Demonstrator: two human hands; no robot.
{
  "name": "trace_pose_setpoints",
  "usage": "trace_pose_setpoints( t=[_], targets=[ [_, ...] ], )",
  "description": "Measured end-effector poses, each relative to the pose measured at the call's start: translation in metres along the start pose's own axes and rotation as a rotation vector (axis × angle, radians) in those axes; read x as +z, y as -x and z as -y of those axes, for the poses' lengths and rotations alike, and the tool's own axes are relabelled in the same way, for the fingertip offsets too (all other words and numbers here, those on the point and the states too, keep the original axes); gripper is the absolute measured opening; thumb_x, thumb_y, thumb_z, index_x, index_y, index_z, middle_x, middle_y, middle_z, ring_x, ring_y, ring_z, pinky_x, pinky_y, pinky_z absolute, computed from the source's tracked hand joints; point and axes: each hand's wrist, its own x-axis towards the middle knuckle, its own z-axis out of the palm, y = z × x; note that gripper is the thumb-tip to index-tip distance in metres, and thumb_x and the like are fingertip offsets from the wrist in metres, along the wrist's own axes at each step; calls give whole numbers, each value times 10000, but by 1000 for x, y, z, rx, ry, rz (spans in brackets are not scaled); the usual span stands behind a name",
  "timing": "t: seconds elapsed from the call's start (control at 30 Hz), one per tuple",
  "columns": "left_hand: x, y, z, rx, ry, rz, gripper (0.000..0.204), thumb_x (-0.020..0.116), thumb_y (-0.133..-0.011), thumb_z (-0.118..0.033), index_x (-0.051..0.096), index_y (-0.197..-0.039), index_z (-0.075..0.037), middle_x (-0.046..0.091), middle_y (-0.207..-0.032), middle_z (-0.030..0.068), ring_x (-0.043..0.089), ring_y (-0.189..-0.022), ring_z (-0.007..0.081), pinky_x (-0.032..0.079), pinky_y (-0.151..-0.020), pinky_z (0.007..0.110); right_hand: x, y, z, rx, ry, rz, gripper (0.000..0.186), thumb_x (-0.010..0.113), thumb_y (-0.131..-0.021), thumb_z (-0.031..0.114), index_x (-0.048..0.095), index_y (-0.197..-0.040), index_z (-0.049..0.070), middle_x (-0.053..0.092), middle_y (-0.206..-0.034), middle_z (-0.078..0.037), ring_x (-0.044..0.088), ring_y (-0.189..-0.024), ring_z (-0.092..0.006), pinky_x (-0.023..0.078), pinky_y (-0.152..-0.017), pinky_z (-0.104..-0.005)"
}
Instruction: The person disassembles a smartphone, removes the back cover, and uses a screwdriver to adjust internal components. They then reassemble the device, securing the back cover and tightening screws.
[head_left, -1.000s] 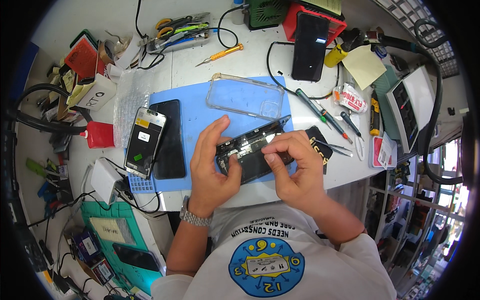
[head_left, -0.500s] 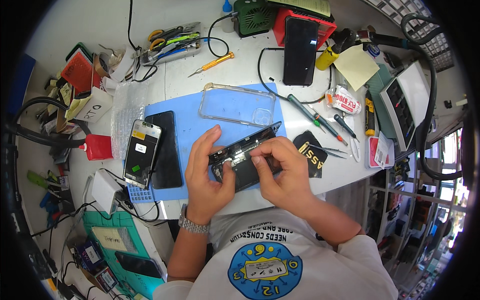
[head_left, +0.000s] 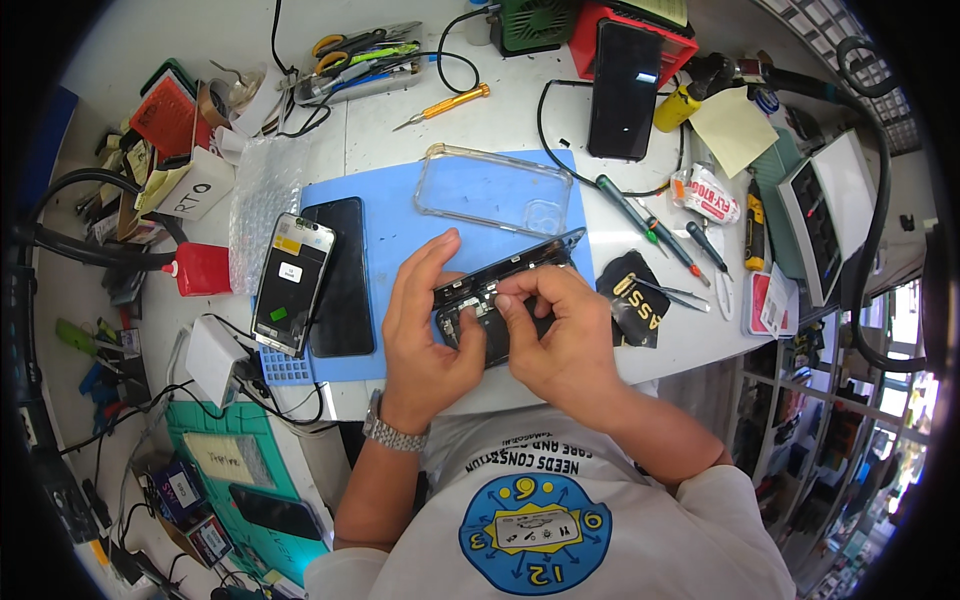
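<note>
An opened smartphone (head_left: pixel 478 297) is held between my two hands over the front of the blue mat (head_left: pixel 395 215). Its screen half stands tilted up like a lid, and small metal parts show inside the dark body. Around its left end curls my left hand (head_left: pixel 425 335), fingers behind and thumb on the inner parts. My right hand (head_left: pixel 560 340) has thumb and index finger pinched together at the inner parts near the fold, its other fingers bent over the right side. Whatever lies between those fingertips is too small to make out. Beyond the phone lies a clear phone case (head_left: pixel 492 190).
Left on the mat lie a dark phone (head_left: pixel 345 280) and a loose screen assembly (head_left: pixel 292 285). Screwdrivers (head_left: pixel 648 232), tweezers (head_left: pixel 670 291) and a black pouch (head_left: pixel 632 300) are at the right. An orange screwdriver (head_left: pixel 441 107) and a propped phone (head_left: pixel 625 90) stand farther back.
The view has shifted, so the bench appears slightly higher and to the right. My right thumb and fingertips have moved left along the phone's inside; both hands keep hold of it.
</note>
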Motion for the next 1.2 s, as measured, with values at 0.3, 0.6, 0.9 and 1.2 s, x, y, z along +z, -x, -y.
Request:
trace_pose_setpoints(
  t=[0.3, 0.6, 0.9, 1.2],
  targets=[
    [2, 0, 1, 0, 8, -2, 717, 699, -814, 101, 583, -1519, 38, 636, -1492, 263, 744, -985, 262, 614, -920, 381, 3, 0, -8, -50, 59, 7, 101, 788, -891, -12, 774, -987, 16, 712, -862, -116, 585, -746, -262, 490, -671, -383],
    [5, 1, 4, 9, -2, 7, 715, 747, -836, 94, 563, -1525, 45, 636, -1491, 263, 747, -968, 246, 613, -908, 373, 3, 0, -16, -237, 213, -54, 140, 757, -870, -17, 779, -1000, 31, 656, -992, -127, 603, -937, -356, 513, -802, -449],
    [5, 1, 1, 15, -22, 16, 717, 763, -838, 96, 547, -1520, 47, 629, -1511, 268, 753, -972, 234, 617, -890, 366, -14, 15, -26, -363, 296, 12, 365, 766, -772, -29, 824, -1116, 79, 595, -1136, -136, 529, -1010, -335, 462, -844, -433],
    [8, 3, 3, 11, -18, 1, 732, 801, -847, 78, 534, -1527, 44, 625, -1520, 268, 754, -975, 233, 619, -884, 358, -11, 15, -29, -349, 334, 22, 408, 767, -762, 1, 824, -1157, 84, 583, -1191, -173, 531, -1067, -364, 449, -915, -473]
  ],
)
